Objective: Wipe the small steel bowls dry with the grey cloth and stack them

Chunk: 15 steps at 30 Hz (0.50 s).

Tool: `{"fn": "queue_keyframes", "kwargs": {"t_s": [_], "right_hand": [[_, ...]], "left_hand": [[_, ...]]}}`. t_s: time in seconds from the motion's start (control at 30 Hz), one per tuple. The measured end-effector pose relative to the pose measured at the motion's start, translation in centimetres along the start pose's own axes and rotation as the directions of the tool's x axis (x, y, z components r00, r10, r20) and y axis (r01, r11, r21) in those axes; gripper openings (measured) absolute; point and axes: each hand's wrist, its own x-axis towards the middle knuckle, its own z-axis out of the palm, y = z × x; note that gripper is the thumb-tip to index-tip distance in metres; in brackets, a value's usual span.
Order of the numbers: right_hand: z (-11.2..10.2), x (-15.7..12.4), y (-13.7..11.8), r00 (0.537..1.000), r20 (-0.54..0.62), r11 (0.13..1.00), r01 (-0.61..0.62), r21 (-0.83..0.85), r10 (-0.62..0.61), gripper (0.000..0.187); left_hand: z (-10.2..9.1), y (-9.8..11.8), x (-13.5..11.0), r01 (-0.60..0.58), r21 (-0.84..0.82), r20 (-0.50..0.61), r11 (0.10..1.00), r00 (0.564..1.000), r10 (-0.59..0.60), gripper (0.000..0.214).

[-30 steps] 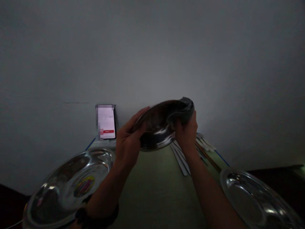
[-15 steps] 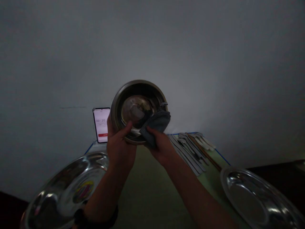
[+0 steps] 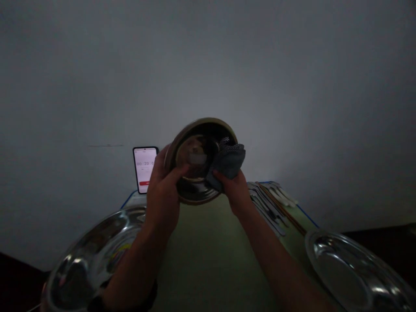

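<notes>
Left hand (image 3: 162, 190) grasps the metal bowl (image 3: 196, 154) by its near left side, thumb laid over the rim and into the hollow, the other fingers passing behind the wall. The right hand (image 3: 237, 193) is closed on a folded cloth (image 3: 227, 164), its thumb pressing the fabric, and the cloth lies across the bowl's right rim and part of the inside. So the bowl sits between the two grips, raised above the table (image 3: 208, 264), with its mouth tilted toward the camera.

It is round and shiny, dark along the inner wall, with a smooth rim that takes a faint yellowish tint at the top. Its round floor shows brownish, blurred reflections and one pale rectangular patch (a reflection too, perhaps, though I cannot tell). The cloth is grey, with a dark-and-light checked edge.

To the left of the bowl a phone (image 3: 144, 164) stands upright, large digits and a red bar on its bright screen, partly covered by the left hand. Nearer than the bowl, on the left, is a wide metal basin (image 3: 76, 268) with a colourful sticker (image 3: 121, 251). To the bowl's right lie a row of metal cutlery (image 3: 268, 208) and brown chopsticks (image 3: 286, 212); farther right and nearer is a shiny metal dish (image 3: 341, 271)
</notes>
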Motion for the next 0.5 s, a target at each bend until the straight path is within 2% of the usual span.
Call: {"fn": "queue_keyframes", "kwargs": {"t_s": [0.03, 0.1, 0.17, 0.23, 0.33, 0.4, 0.5], "right_hand": [[-0.8, 0.5, -0.3, 0.994, -0.023, 0.987, 0.101, -0.124, -0.104, 0.052], [-2.2, 1.2, -1.3, 0.959, 0.004, 0.899, 0.265, -0.350, -0.282, 0.048], [-3.1, 1.4, -2.2, 0.927, 0.042, 0.790, 0.339, -0.511, -0.372, 0.042], [-3.4, 1.3, -2.7, 0.911, 0.077, 0.693, 0.360, -0.625, -0.404, 0.040], [-3.2, 0.9, -2.7, 0.863, 0.170, 0.558, 0.446, -0.700, -0.477, 0.045], [-2.8, 0.6, -2.5, 0.802, 0.254, 0.471, 0.539, -0.698, -0.541, 0.055], [-2.1, 0.3, -2.5, 0.714, 0.348, 0.369, 0.642, -0.672, -0.608, 0.066]], "left_hand": [[-0.2, 0.2, 0.2, 0.050, -0.009, 0.030, 0.999, 0.998, -0.050, 0.039], [-0.5, 0.3, 0.4, 0.099, 0.003, 0.091, 0.995, 0.991, -0.099, 0.041], [-0.7, 0.2, 0.5, 0.064, 0.074, 0.136, 0.995, 0.988, -0.074, 0.039], [-0.8, -0.2, 0.5, 0.043, 0.151, 0.205, 0.988, 0.976, -0.074, 0.039], [-0.9, -0.6, 0.5, 0.080, 0.231, 0.309, 0.970, 0.939, -0.151, 0.042], [-1.0, -0.5, 0.4, 0.091, 0.238, 0.305, 0.967, 0.938, -0.163, 0.040], [-1.0, -0.1, 0.4, 0.133, 0.162, 0.264, 0.978, 0.949, -0.173, 0.040]]}}
